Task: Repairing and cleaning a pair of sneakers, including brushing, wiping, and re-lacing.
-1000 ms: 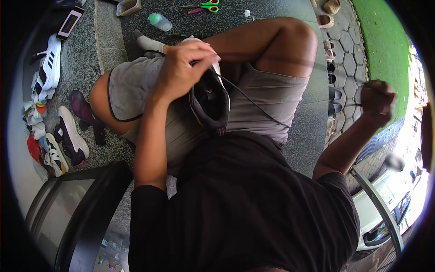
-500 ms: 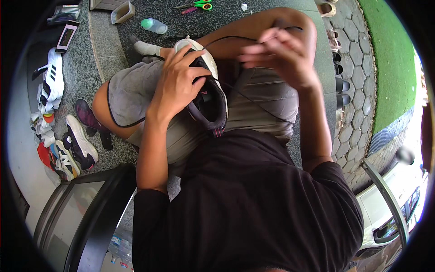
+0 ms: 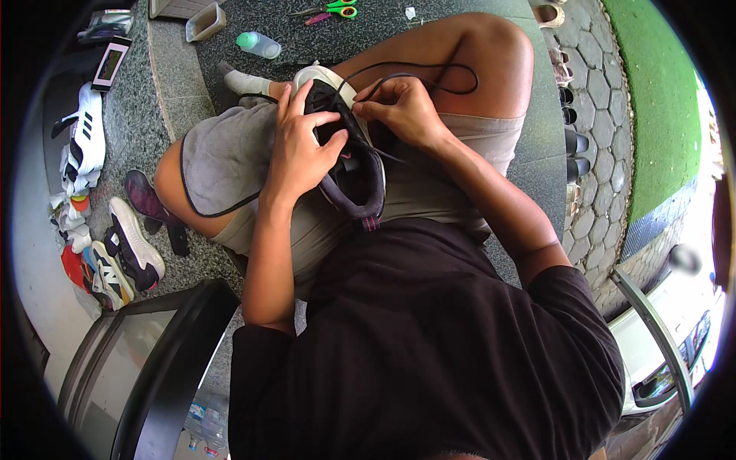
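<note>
A black sneaker (image 3: 355, 201) with a white toe lies in my lap, its toe pointing away from me and its collar toward me. My left hand (image 3: 300, 149) holds its left side, fingers spread along the lacing and the thumb over the opening. At the shoe's right edge my right hand (image 3: 405, 113) is closed in a pinch on the black shoelace (image 3: 468, 79). That lace loops out over my bare leg, and another strand runs across the shoe. A grey cloth (image 3: 230, 157) is draped over my left thigh.
Green-handled scissors (image 3: 341, 9), a capped bottle (image 3: 259, 44) and a plastic tub (image 3: 207, 23) sit beyond my legs. Several shoes, including a white sneaker (image 3: 90, 130), line the left. A black-framed panel (image 3: 172, 345) stands near my left elbow. More footwear lies along the right ledge.
My right hand has come left and down from above my right knee to the shoe's edge, pinching the lace. The lace now lies in a loop on my leg. My left hand stays on the shoe.
</note>
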A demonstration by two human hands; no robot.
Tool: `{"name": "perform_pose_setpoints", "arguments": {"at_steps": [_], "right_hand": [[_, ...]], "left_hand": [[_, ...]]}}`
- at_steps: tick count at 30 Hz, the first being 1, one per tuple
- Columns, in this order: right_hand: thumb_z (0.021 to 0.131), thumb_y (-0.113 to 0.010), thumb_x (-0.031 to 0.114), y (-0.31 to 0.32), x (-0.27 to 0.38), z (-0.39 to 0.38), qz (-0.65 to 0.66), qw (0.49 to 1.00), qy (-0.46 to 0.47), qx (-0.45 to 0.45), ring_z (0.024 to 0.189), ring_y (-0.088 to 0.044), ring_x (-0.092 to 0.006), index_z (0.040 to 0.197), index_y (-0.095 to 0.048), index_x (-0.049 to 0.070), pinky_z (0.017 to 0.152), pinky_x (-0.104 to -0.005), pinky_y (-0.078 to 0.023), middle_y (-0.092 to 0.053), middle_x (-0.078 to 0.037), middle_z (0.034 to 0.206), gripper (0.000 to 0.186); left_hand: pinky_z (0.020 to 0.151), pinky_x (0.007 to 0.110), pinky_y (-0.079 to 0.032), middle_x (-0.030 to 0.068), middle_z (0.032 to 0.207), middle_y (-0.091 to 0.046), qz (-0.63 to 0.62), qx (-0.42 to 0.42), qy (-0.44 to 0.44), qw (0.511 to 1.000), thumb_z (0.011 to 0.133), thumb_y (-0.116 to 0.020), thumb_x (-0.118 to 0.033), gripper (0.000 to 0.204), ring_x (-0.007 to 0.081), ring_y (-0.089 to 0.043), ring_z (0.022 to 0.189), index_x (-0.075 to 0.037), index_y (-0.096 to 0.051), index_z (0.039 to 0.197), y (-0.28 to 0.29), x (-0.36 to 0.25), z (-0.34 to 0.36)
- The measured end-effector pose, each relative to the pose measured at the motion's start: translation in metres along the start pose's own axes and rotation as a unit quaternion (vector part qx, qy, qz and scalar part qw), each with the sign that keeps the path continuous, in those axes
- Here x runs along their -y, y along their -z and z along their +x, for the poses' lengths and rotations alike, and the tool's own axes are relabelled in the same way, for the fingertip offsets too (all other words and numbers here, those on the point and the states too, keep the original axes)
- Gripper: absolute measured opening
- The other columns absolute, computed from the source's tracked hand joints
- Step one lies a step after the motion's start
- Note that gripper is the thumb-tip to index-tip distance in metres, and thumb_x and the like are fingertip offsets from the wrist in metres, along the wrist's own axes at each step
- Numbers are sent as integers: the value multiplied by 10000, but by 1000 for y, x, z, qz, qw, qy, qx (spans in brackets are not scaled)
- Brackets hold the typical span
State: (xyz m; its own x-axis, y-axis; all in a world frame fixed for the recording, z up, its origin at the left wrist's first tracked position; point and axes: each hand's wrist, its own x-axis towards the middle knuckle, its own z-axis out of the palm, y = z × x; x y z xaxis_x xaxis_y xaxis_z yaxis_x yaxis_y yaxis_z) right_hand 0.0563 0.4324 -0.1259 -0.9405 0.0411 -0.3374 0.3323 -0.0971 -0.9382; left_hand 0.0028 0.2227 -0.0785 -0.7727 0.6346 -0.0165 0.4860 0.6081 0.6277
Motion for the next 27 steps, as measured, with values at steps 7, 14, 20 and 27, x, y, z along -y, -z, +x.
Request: {"name": "perform_pose_setpoints", "arguments": {"at_steps": [7,14,20,27], "right_hand": [[876,-772,47,3,-2,0,-55,998,15,5,786,-685,-94,965,-759,-49,751,-256,-557,-757,-68,869,132],[847,-786,66,-4,-4,-3,-49,997,43,-30,744,-663,-85,922,-776,-35,698,-251,-541,-747,-49,827,126],[878,-792,92,-5,-6,0,9,999,19,30,755,-631,-83,929,-801,-3,697,-257,-514,-733,-21,832,108],[863,-824,105,-7,-1,6,90,985,-45,139,798,-589,-47,942,-601,108,723,-224,-448,-674,25,882,237]], "left_hand": [[1228,506,-291,249,1553,-465,-4,5,53,999,772,-823,-211,315,505,-363,1452,-71,-816,1054,-6,2,3],[1229,491,-293,248,1551,-468,-2,-4,57,998,766,-822,-213,295,491,-386,1439,-83,-827,1031,-11,5,4],[1218,469,-312,240,1520,-508,12,-20,37,999,782,-812,-186,239,455,-433,1412,-111,-838,1007,-14,12,4],[1195,441,-345,137,1454,-594,57,-14,-3,998,813,-784,-71,115,404,-465,1406,-78,-812,925,15,-4,3]]}}
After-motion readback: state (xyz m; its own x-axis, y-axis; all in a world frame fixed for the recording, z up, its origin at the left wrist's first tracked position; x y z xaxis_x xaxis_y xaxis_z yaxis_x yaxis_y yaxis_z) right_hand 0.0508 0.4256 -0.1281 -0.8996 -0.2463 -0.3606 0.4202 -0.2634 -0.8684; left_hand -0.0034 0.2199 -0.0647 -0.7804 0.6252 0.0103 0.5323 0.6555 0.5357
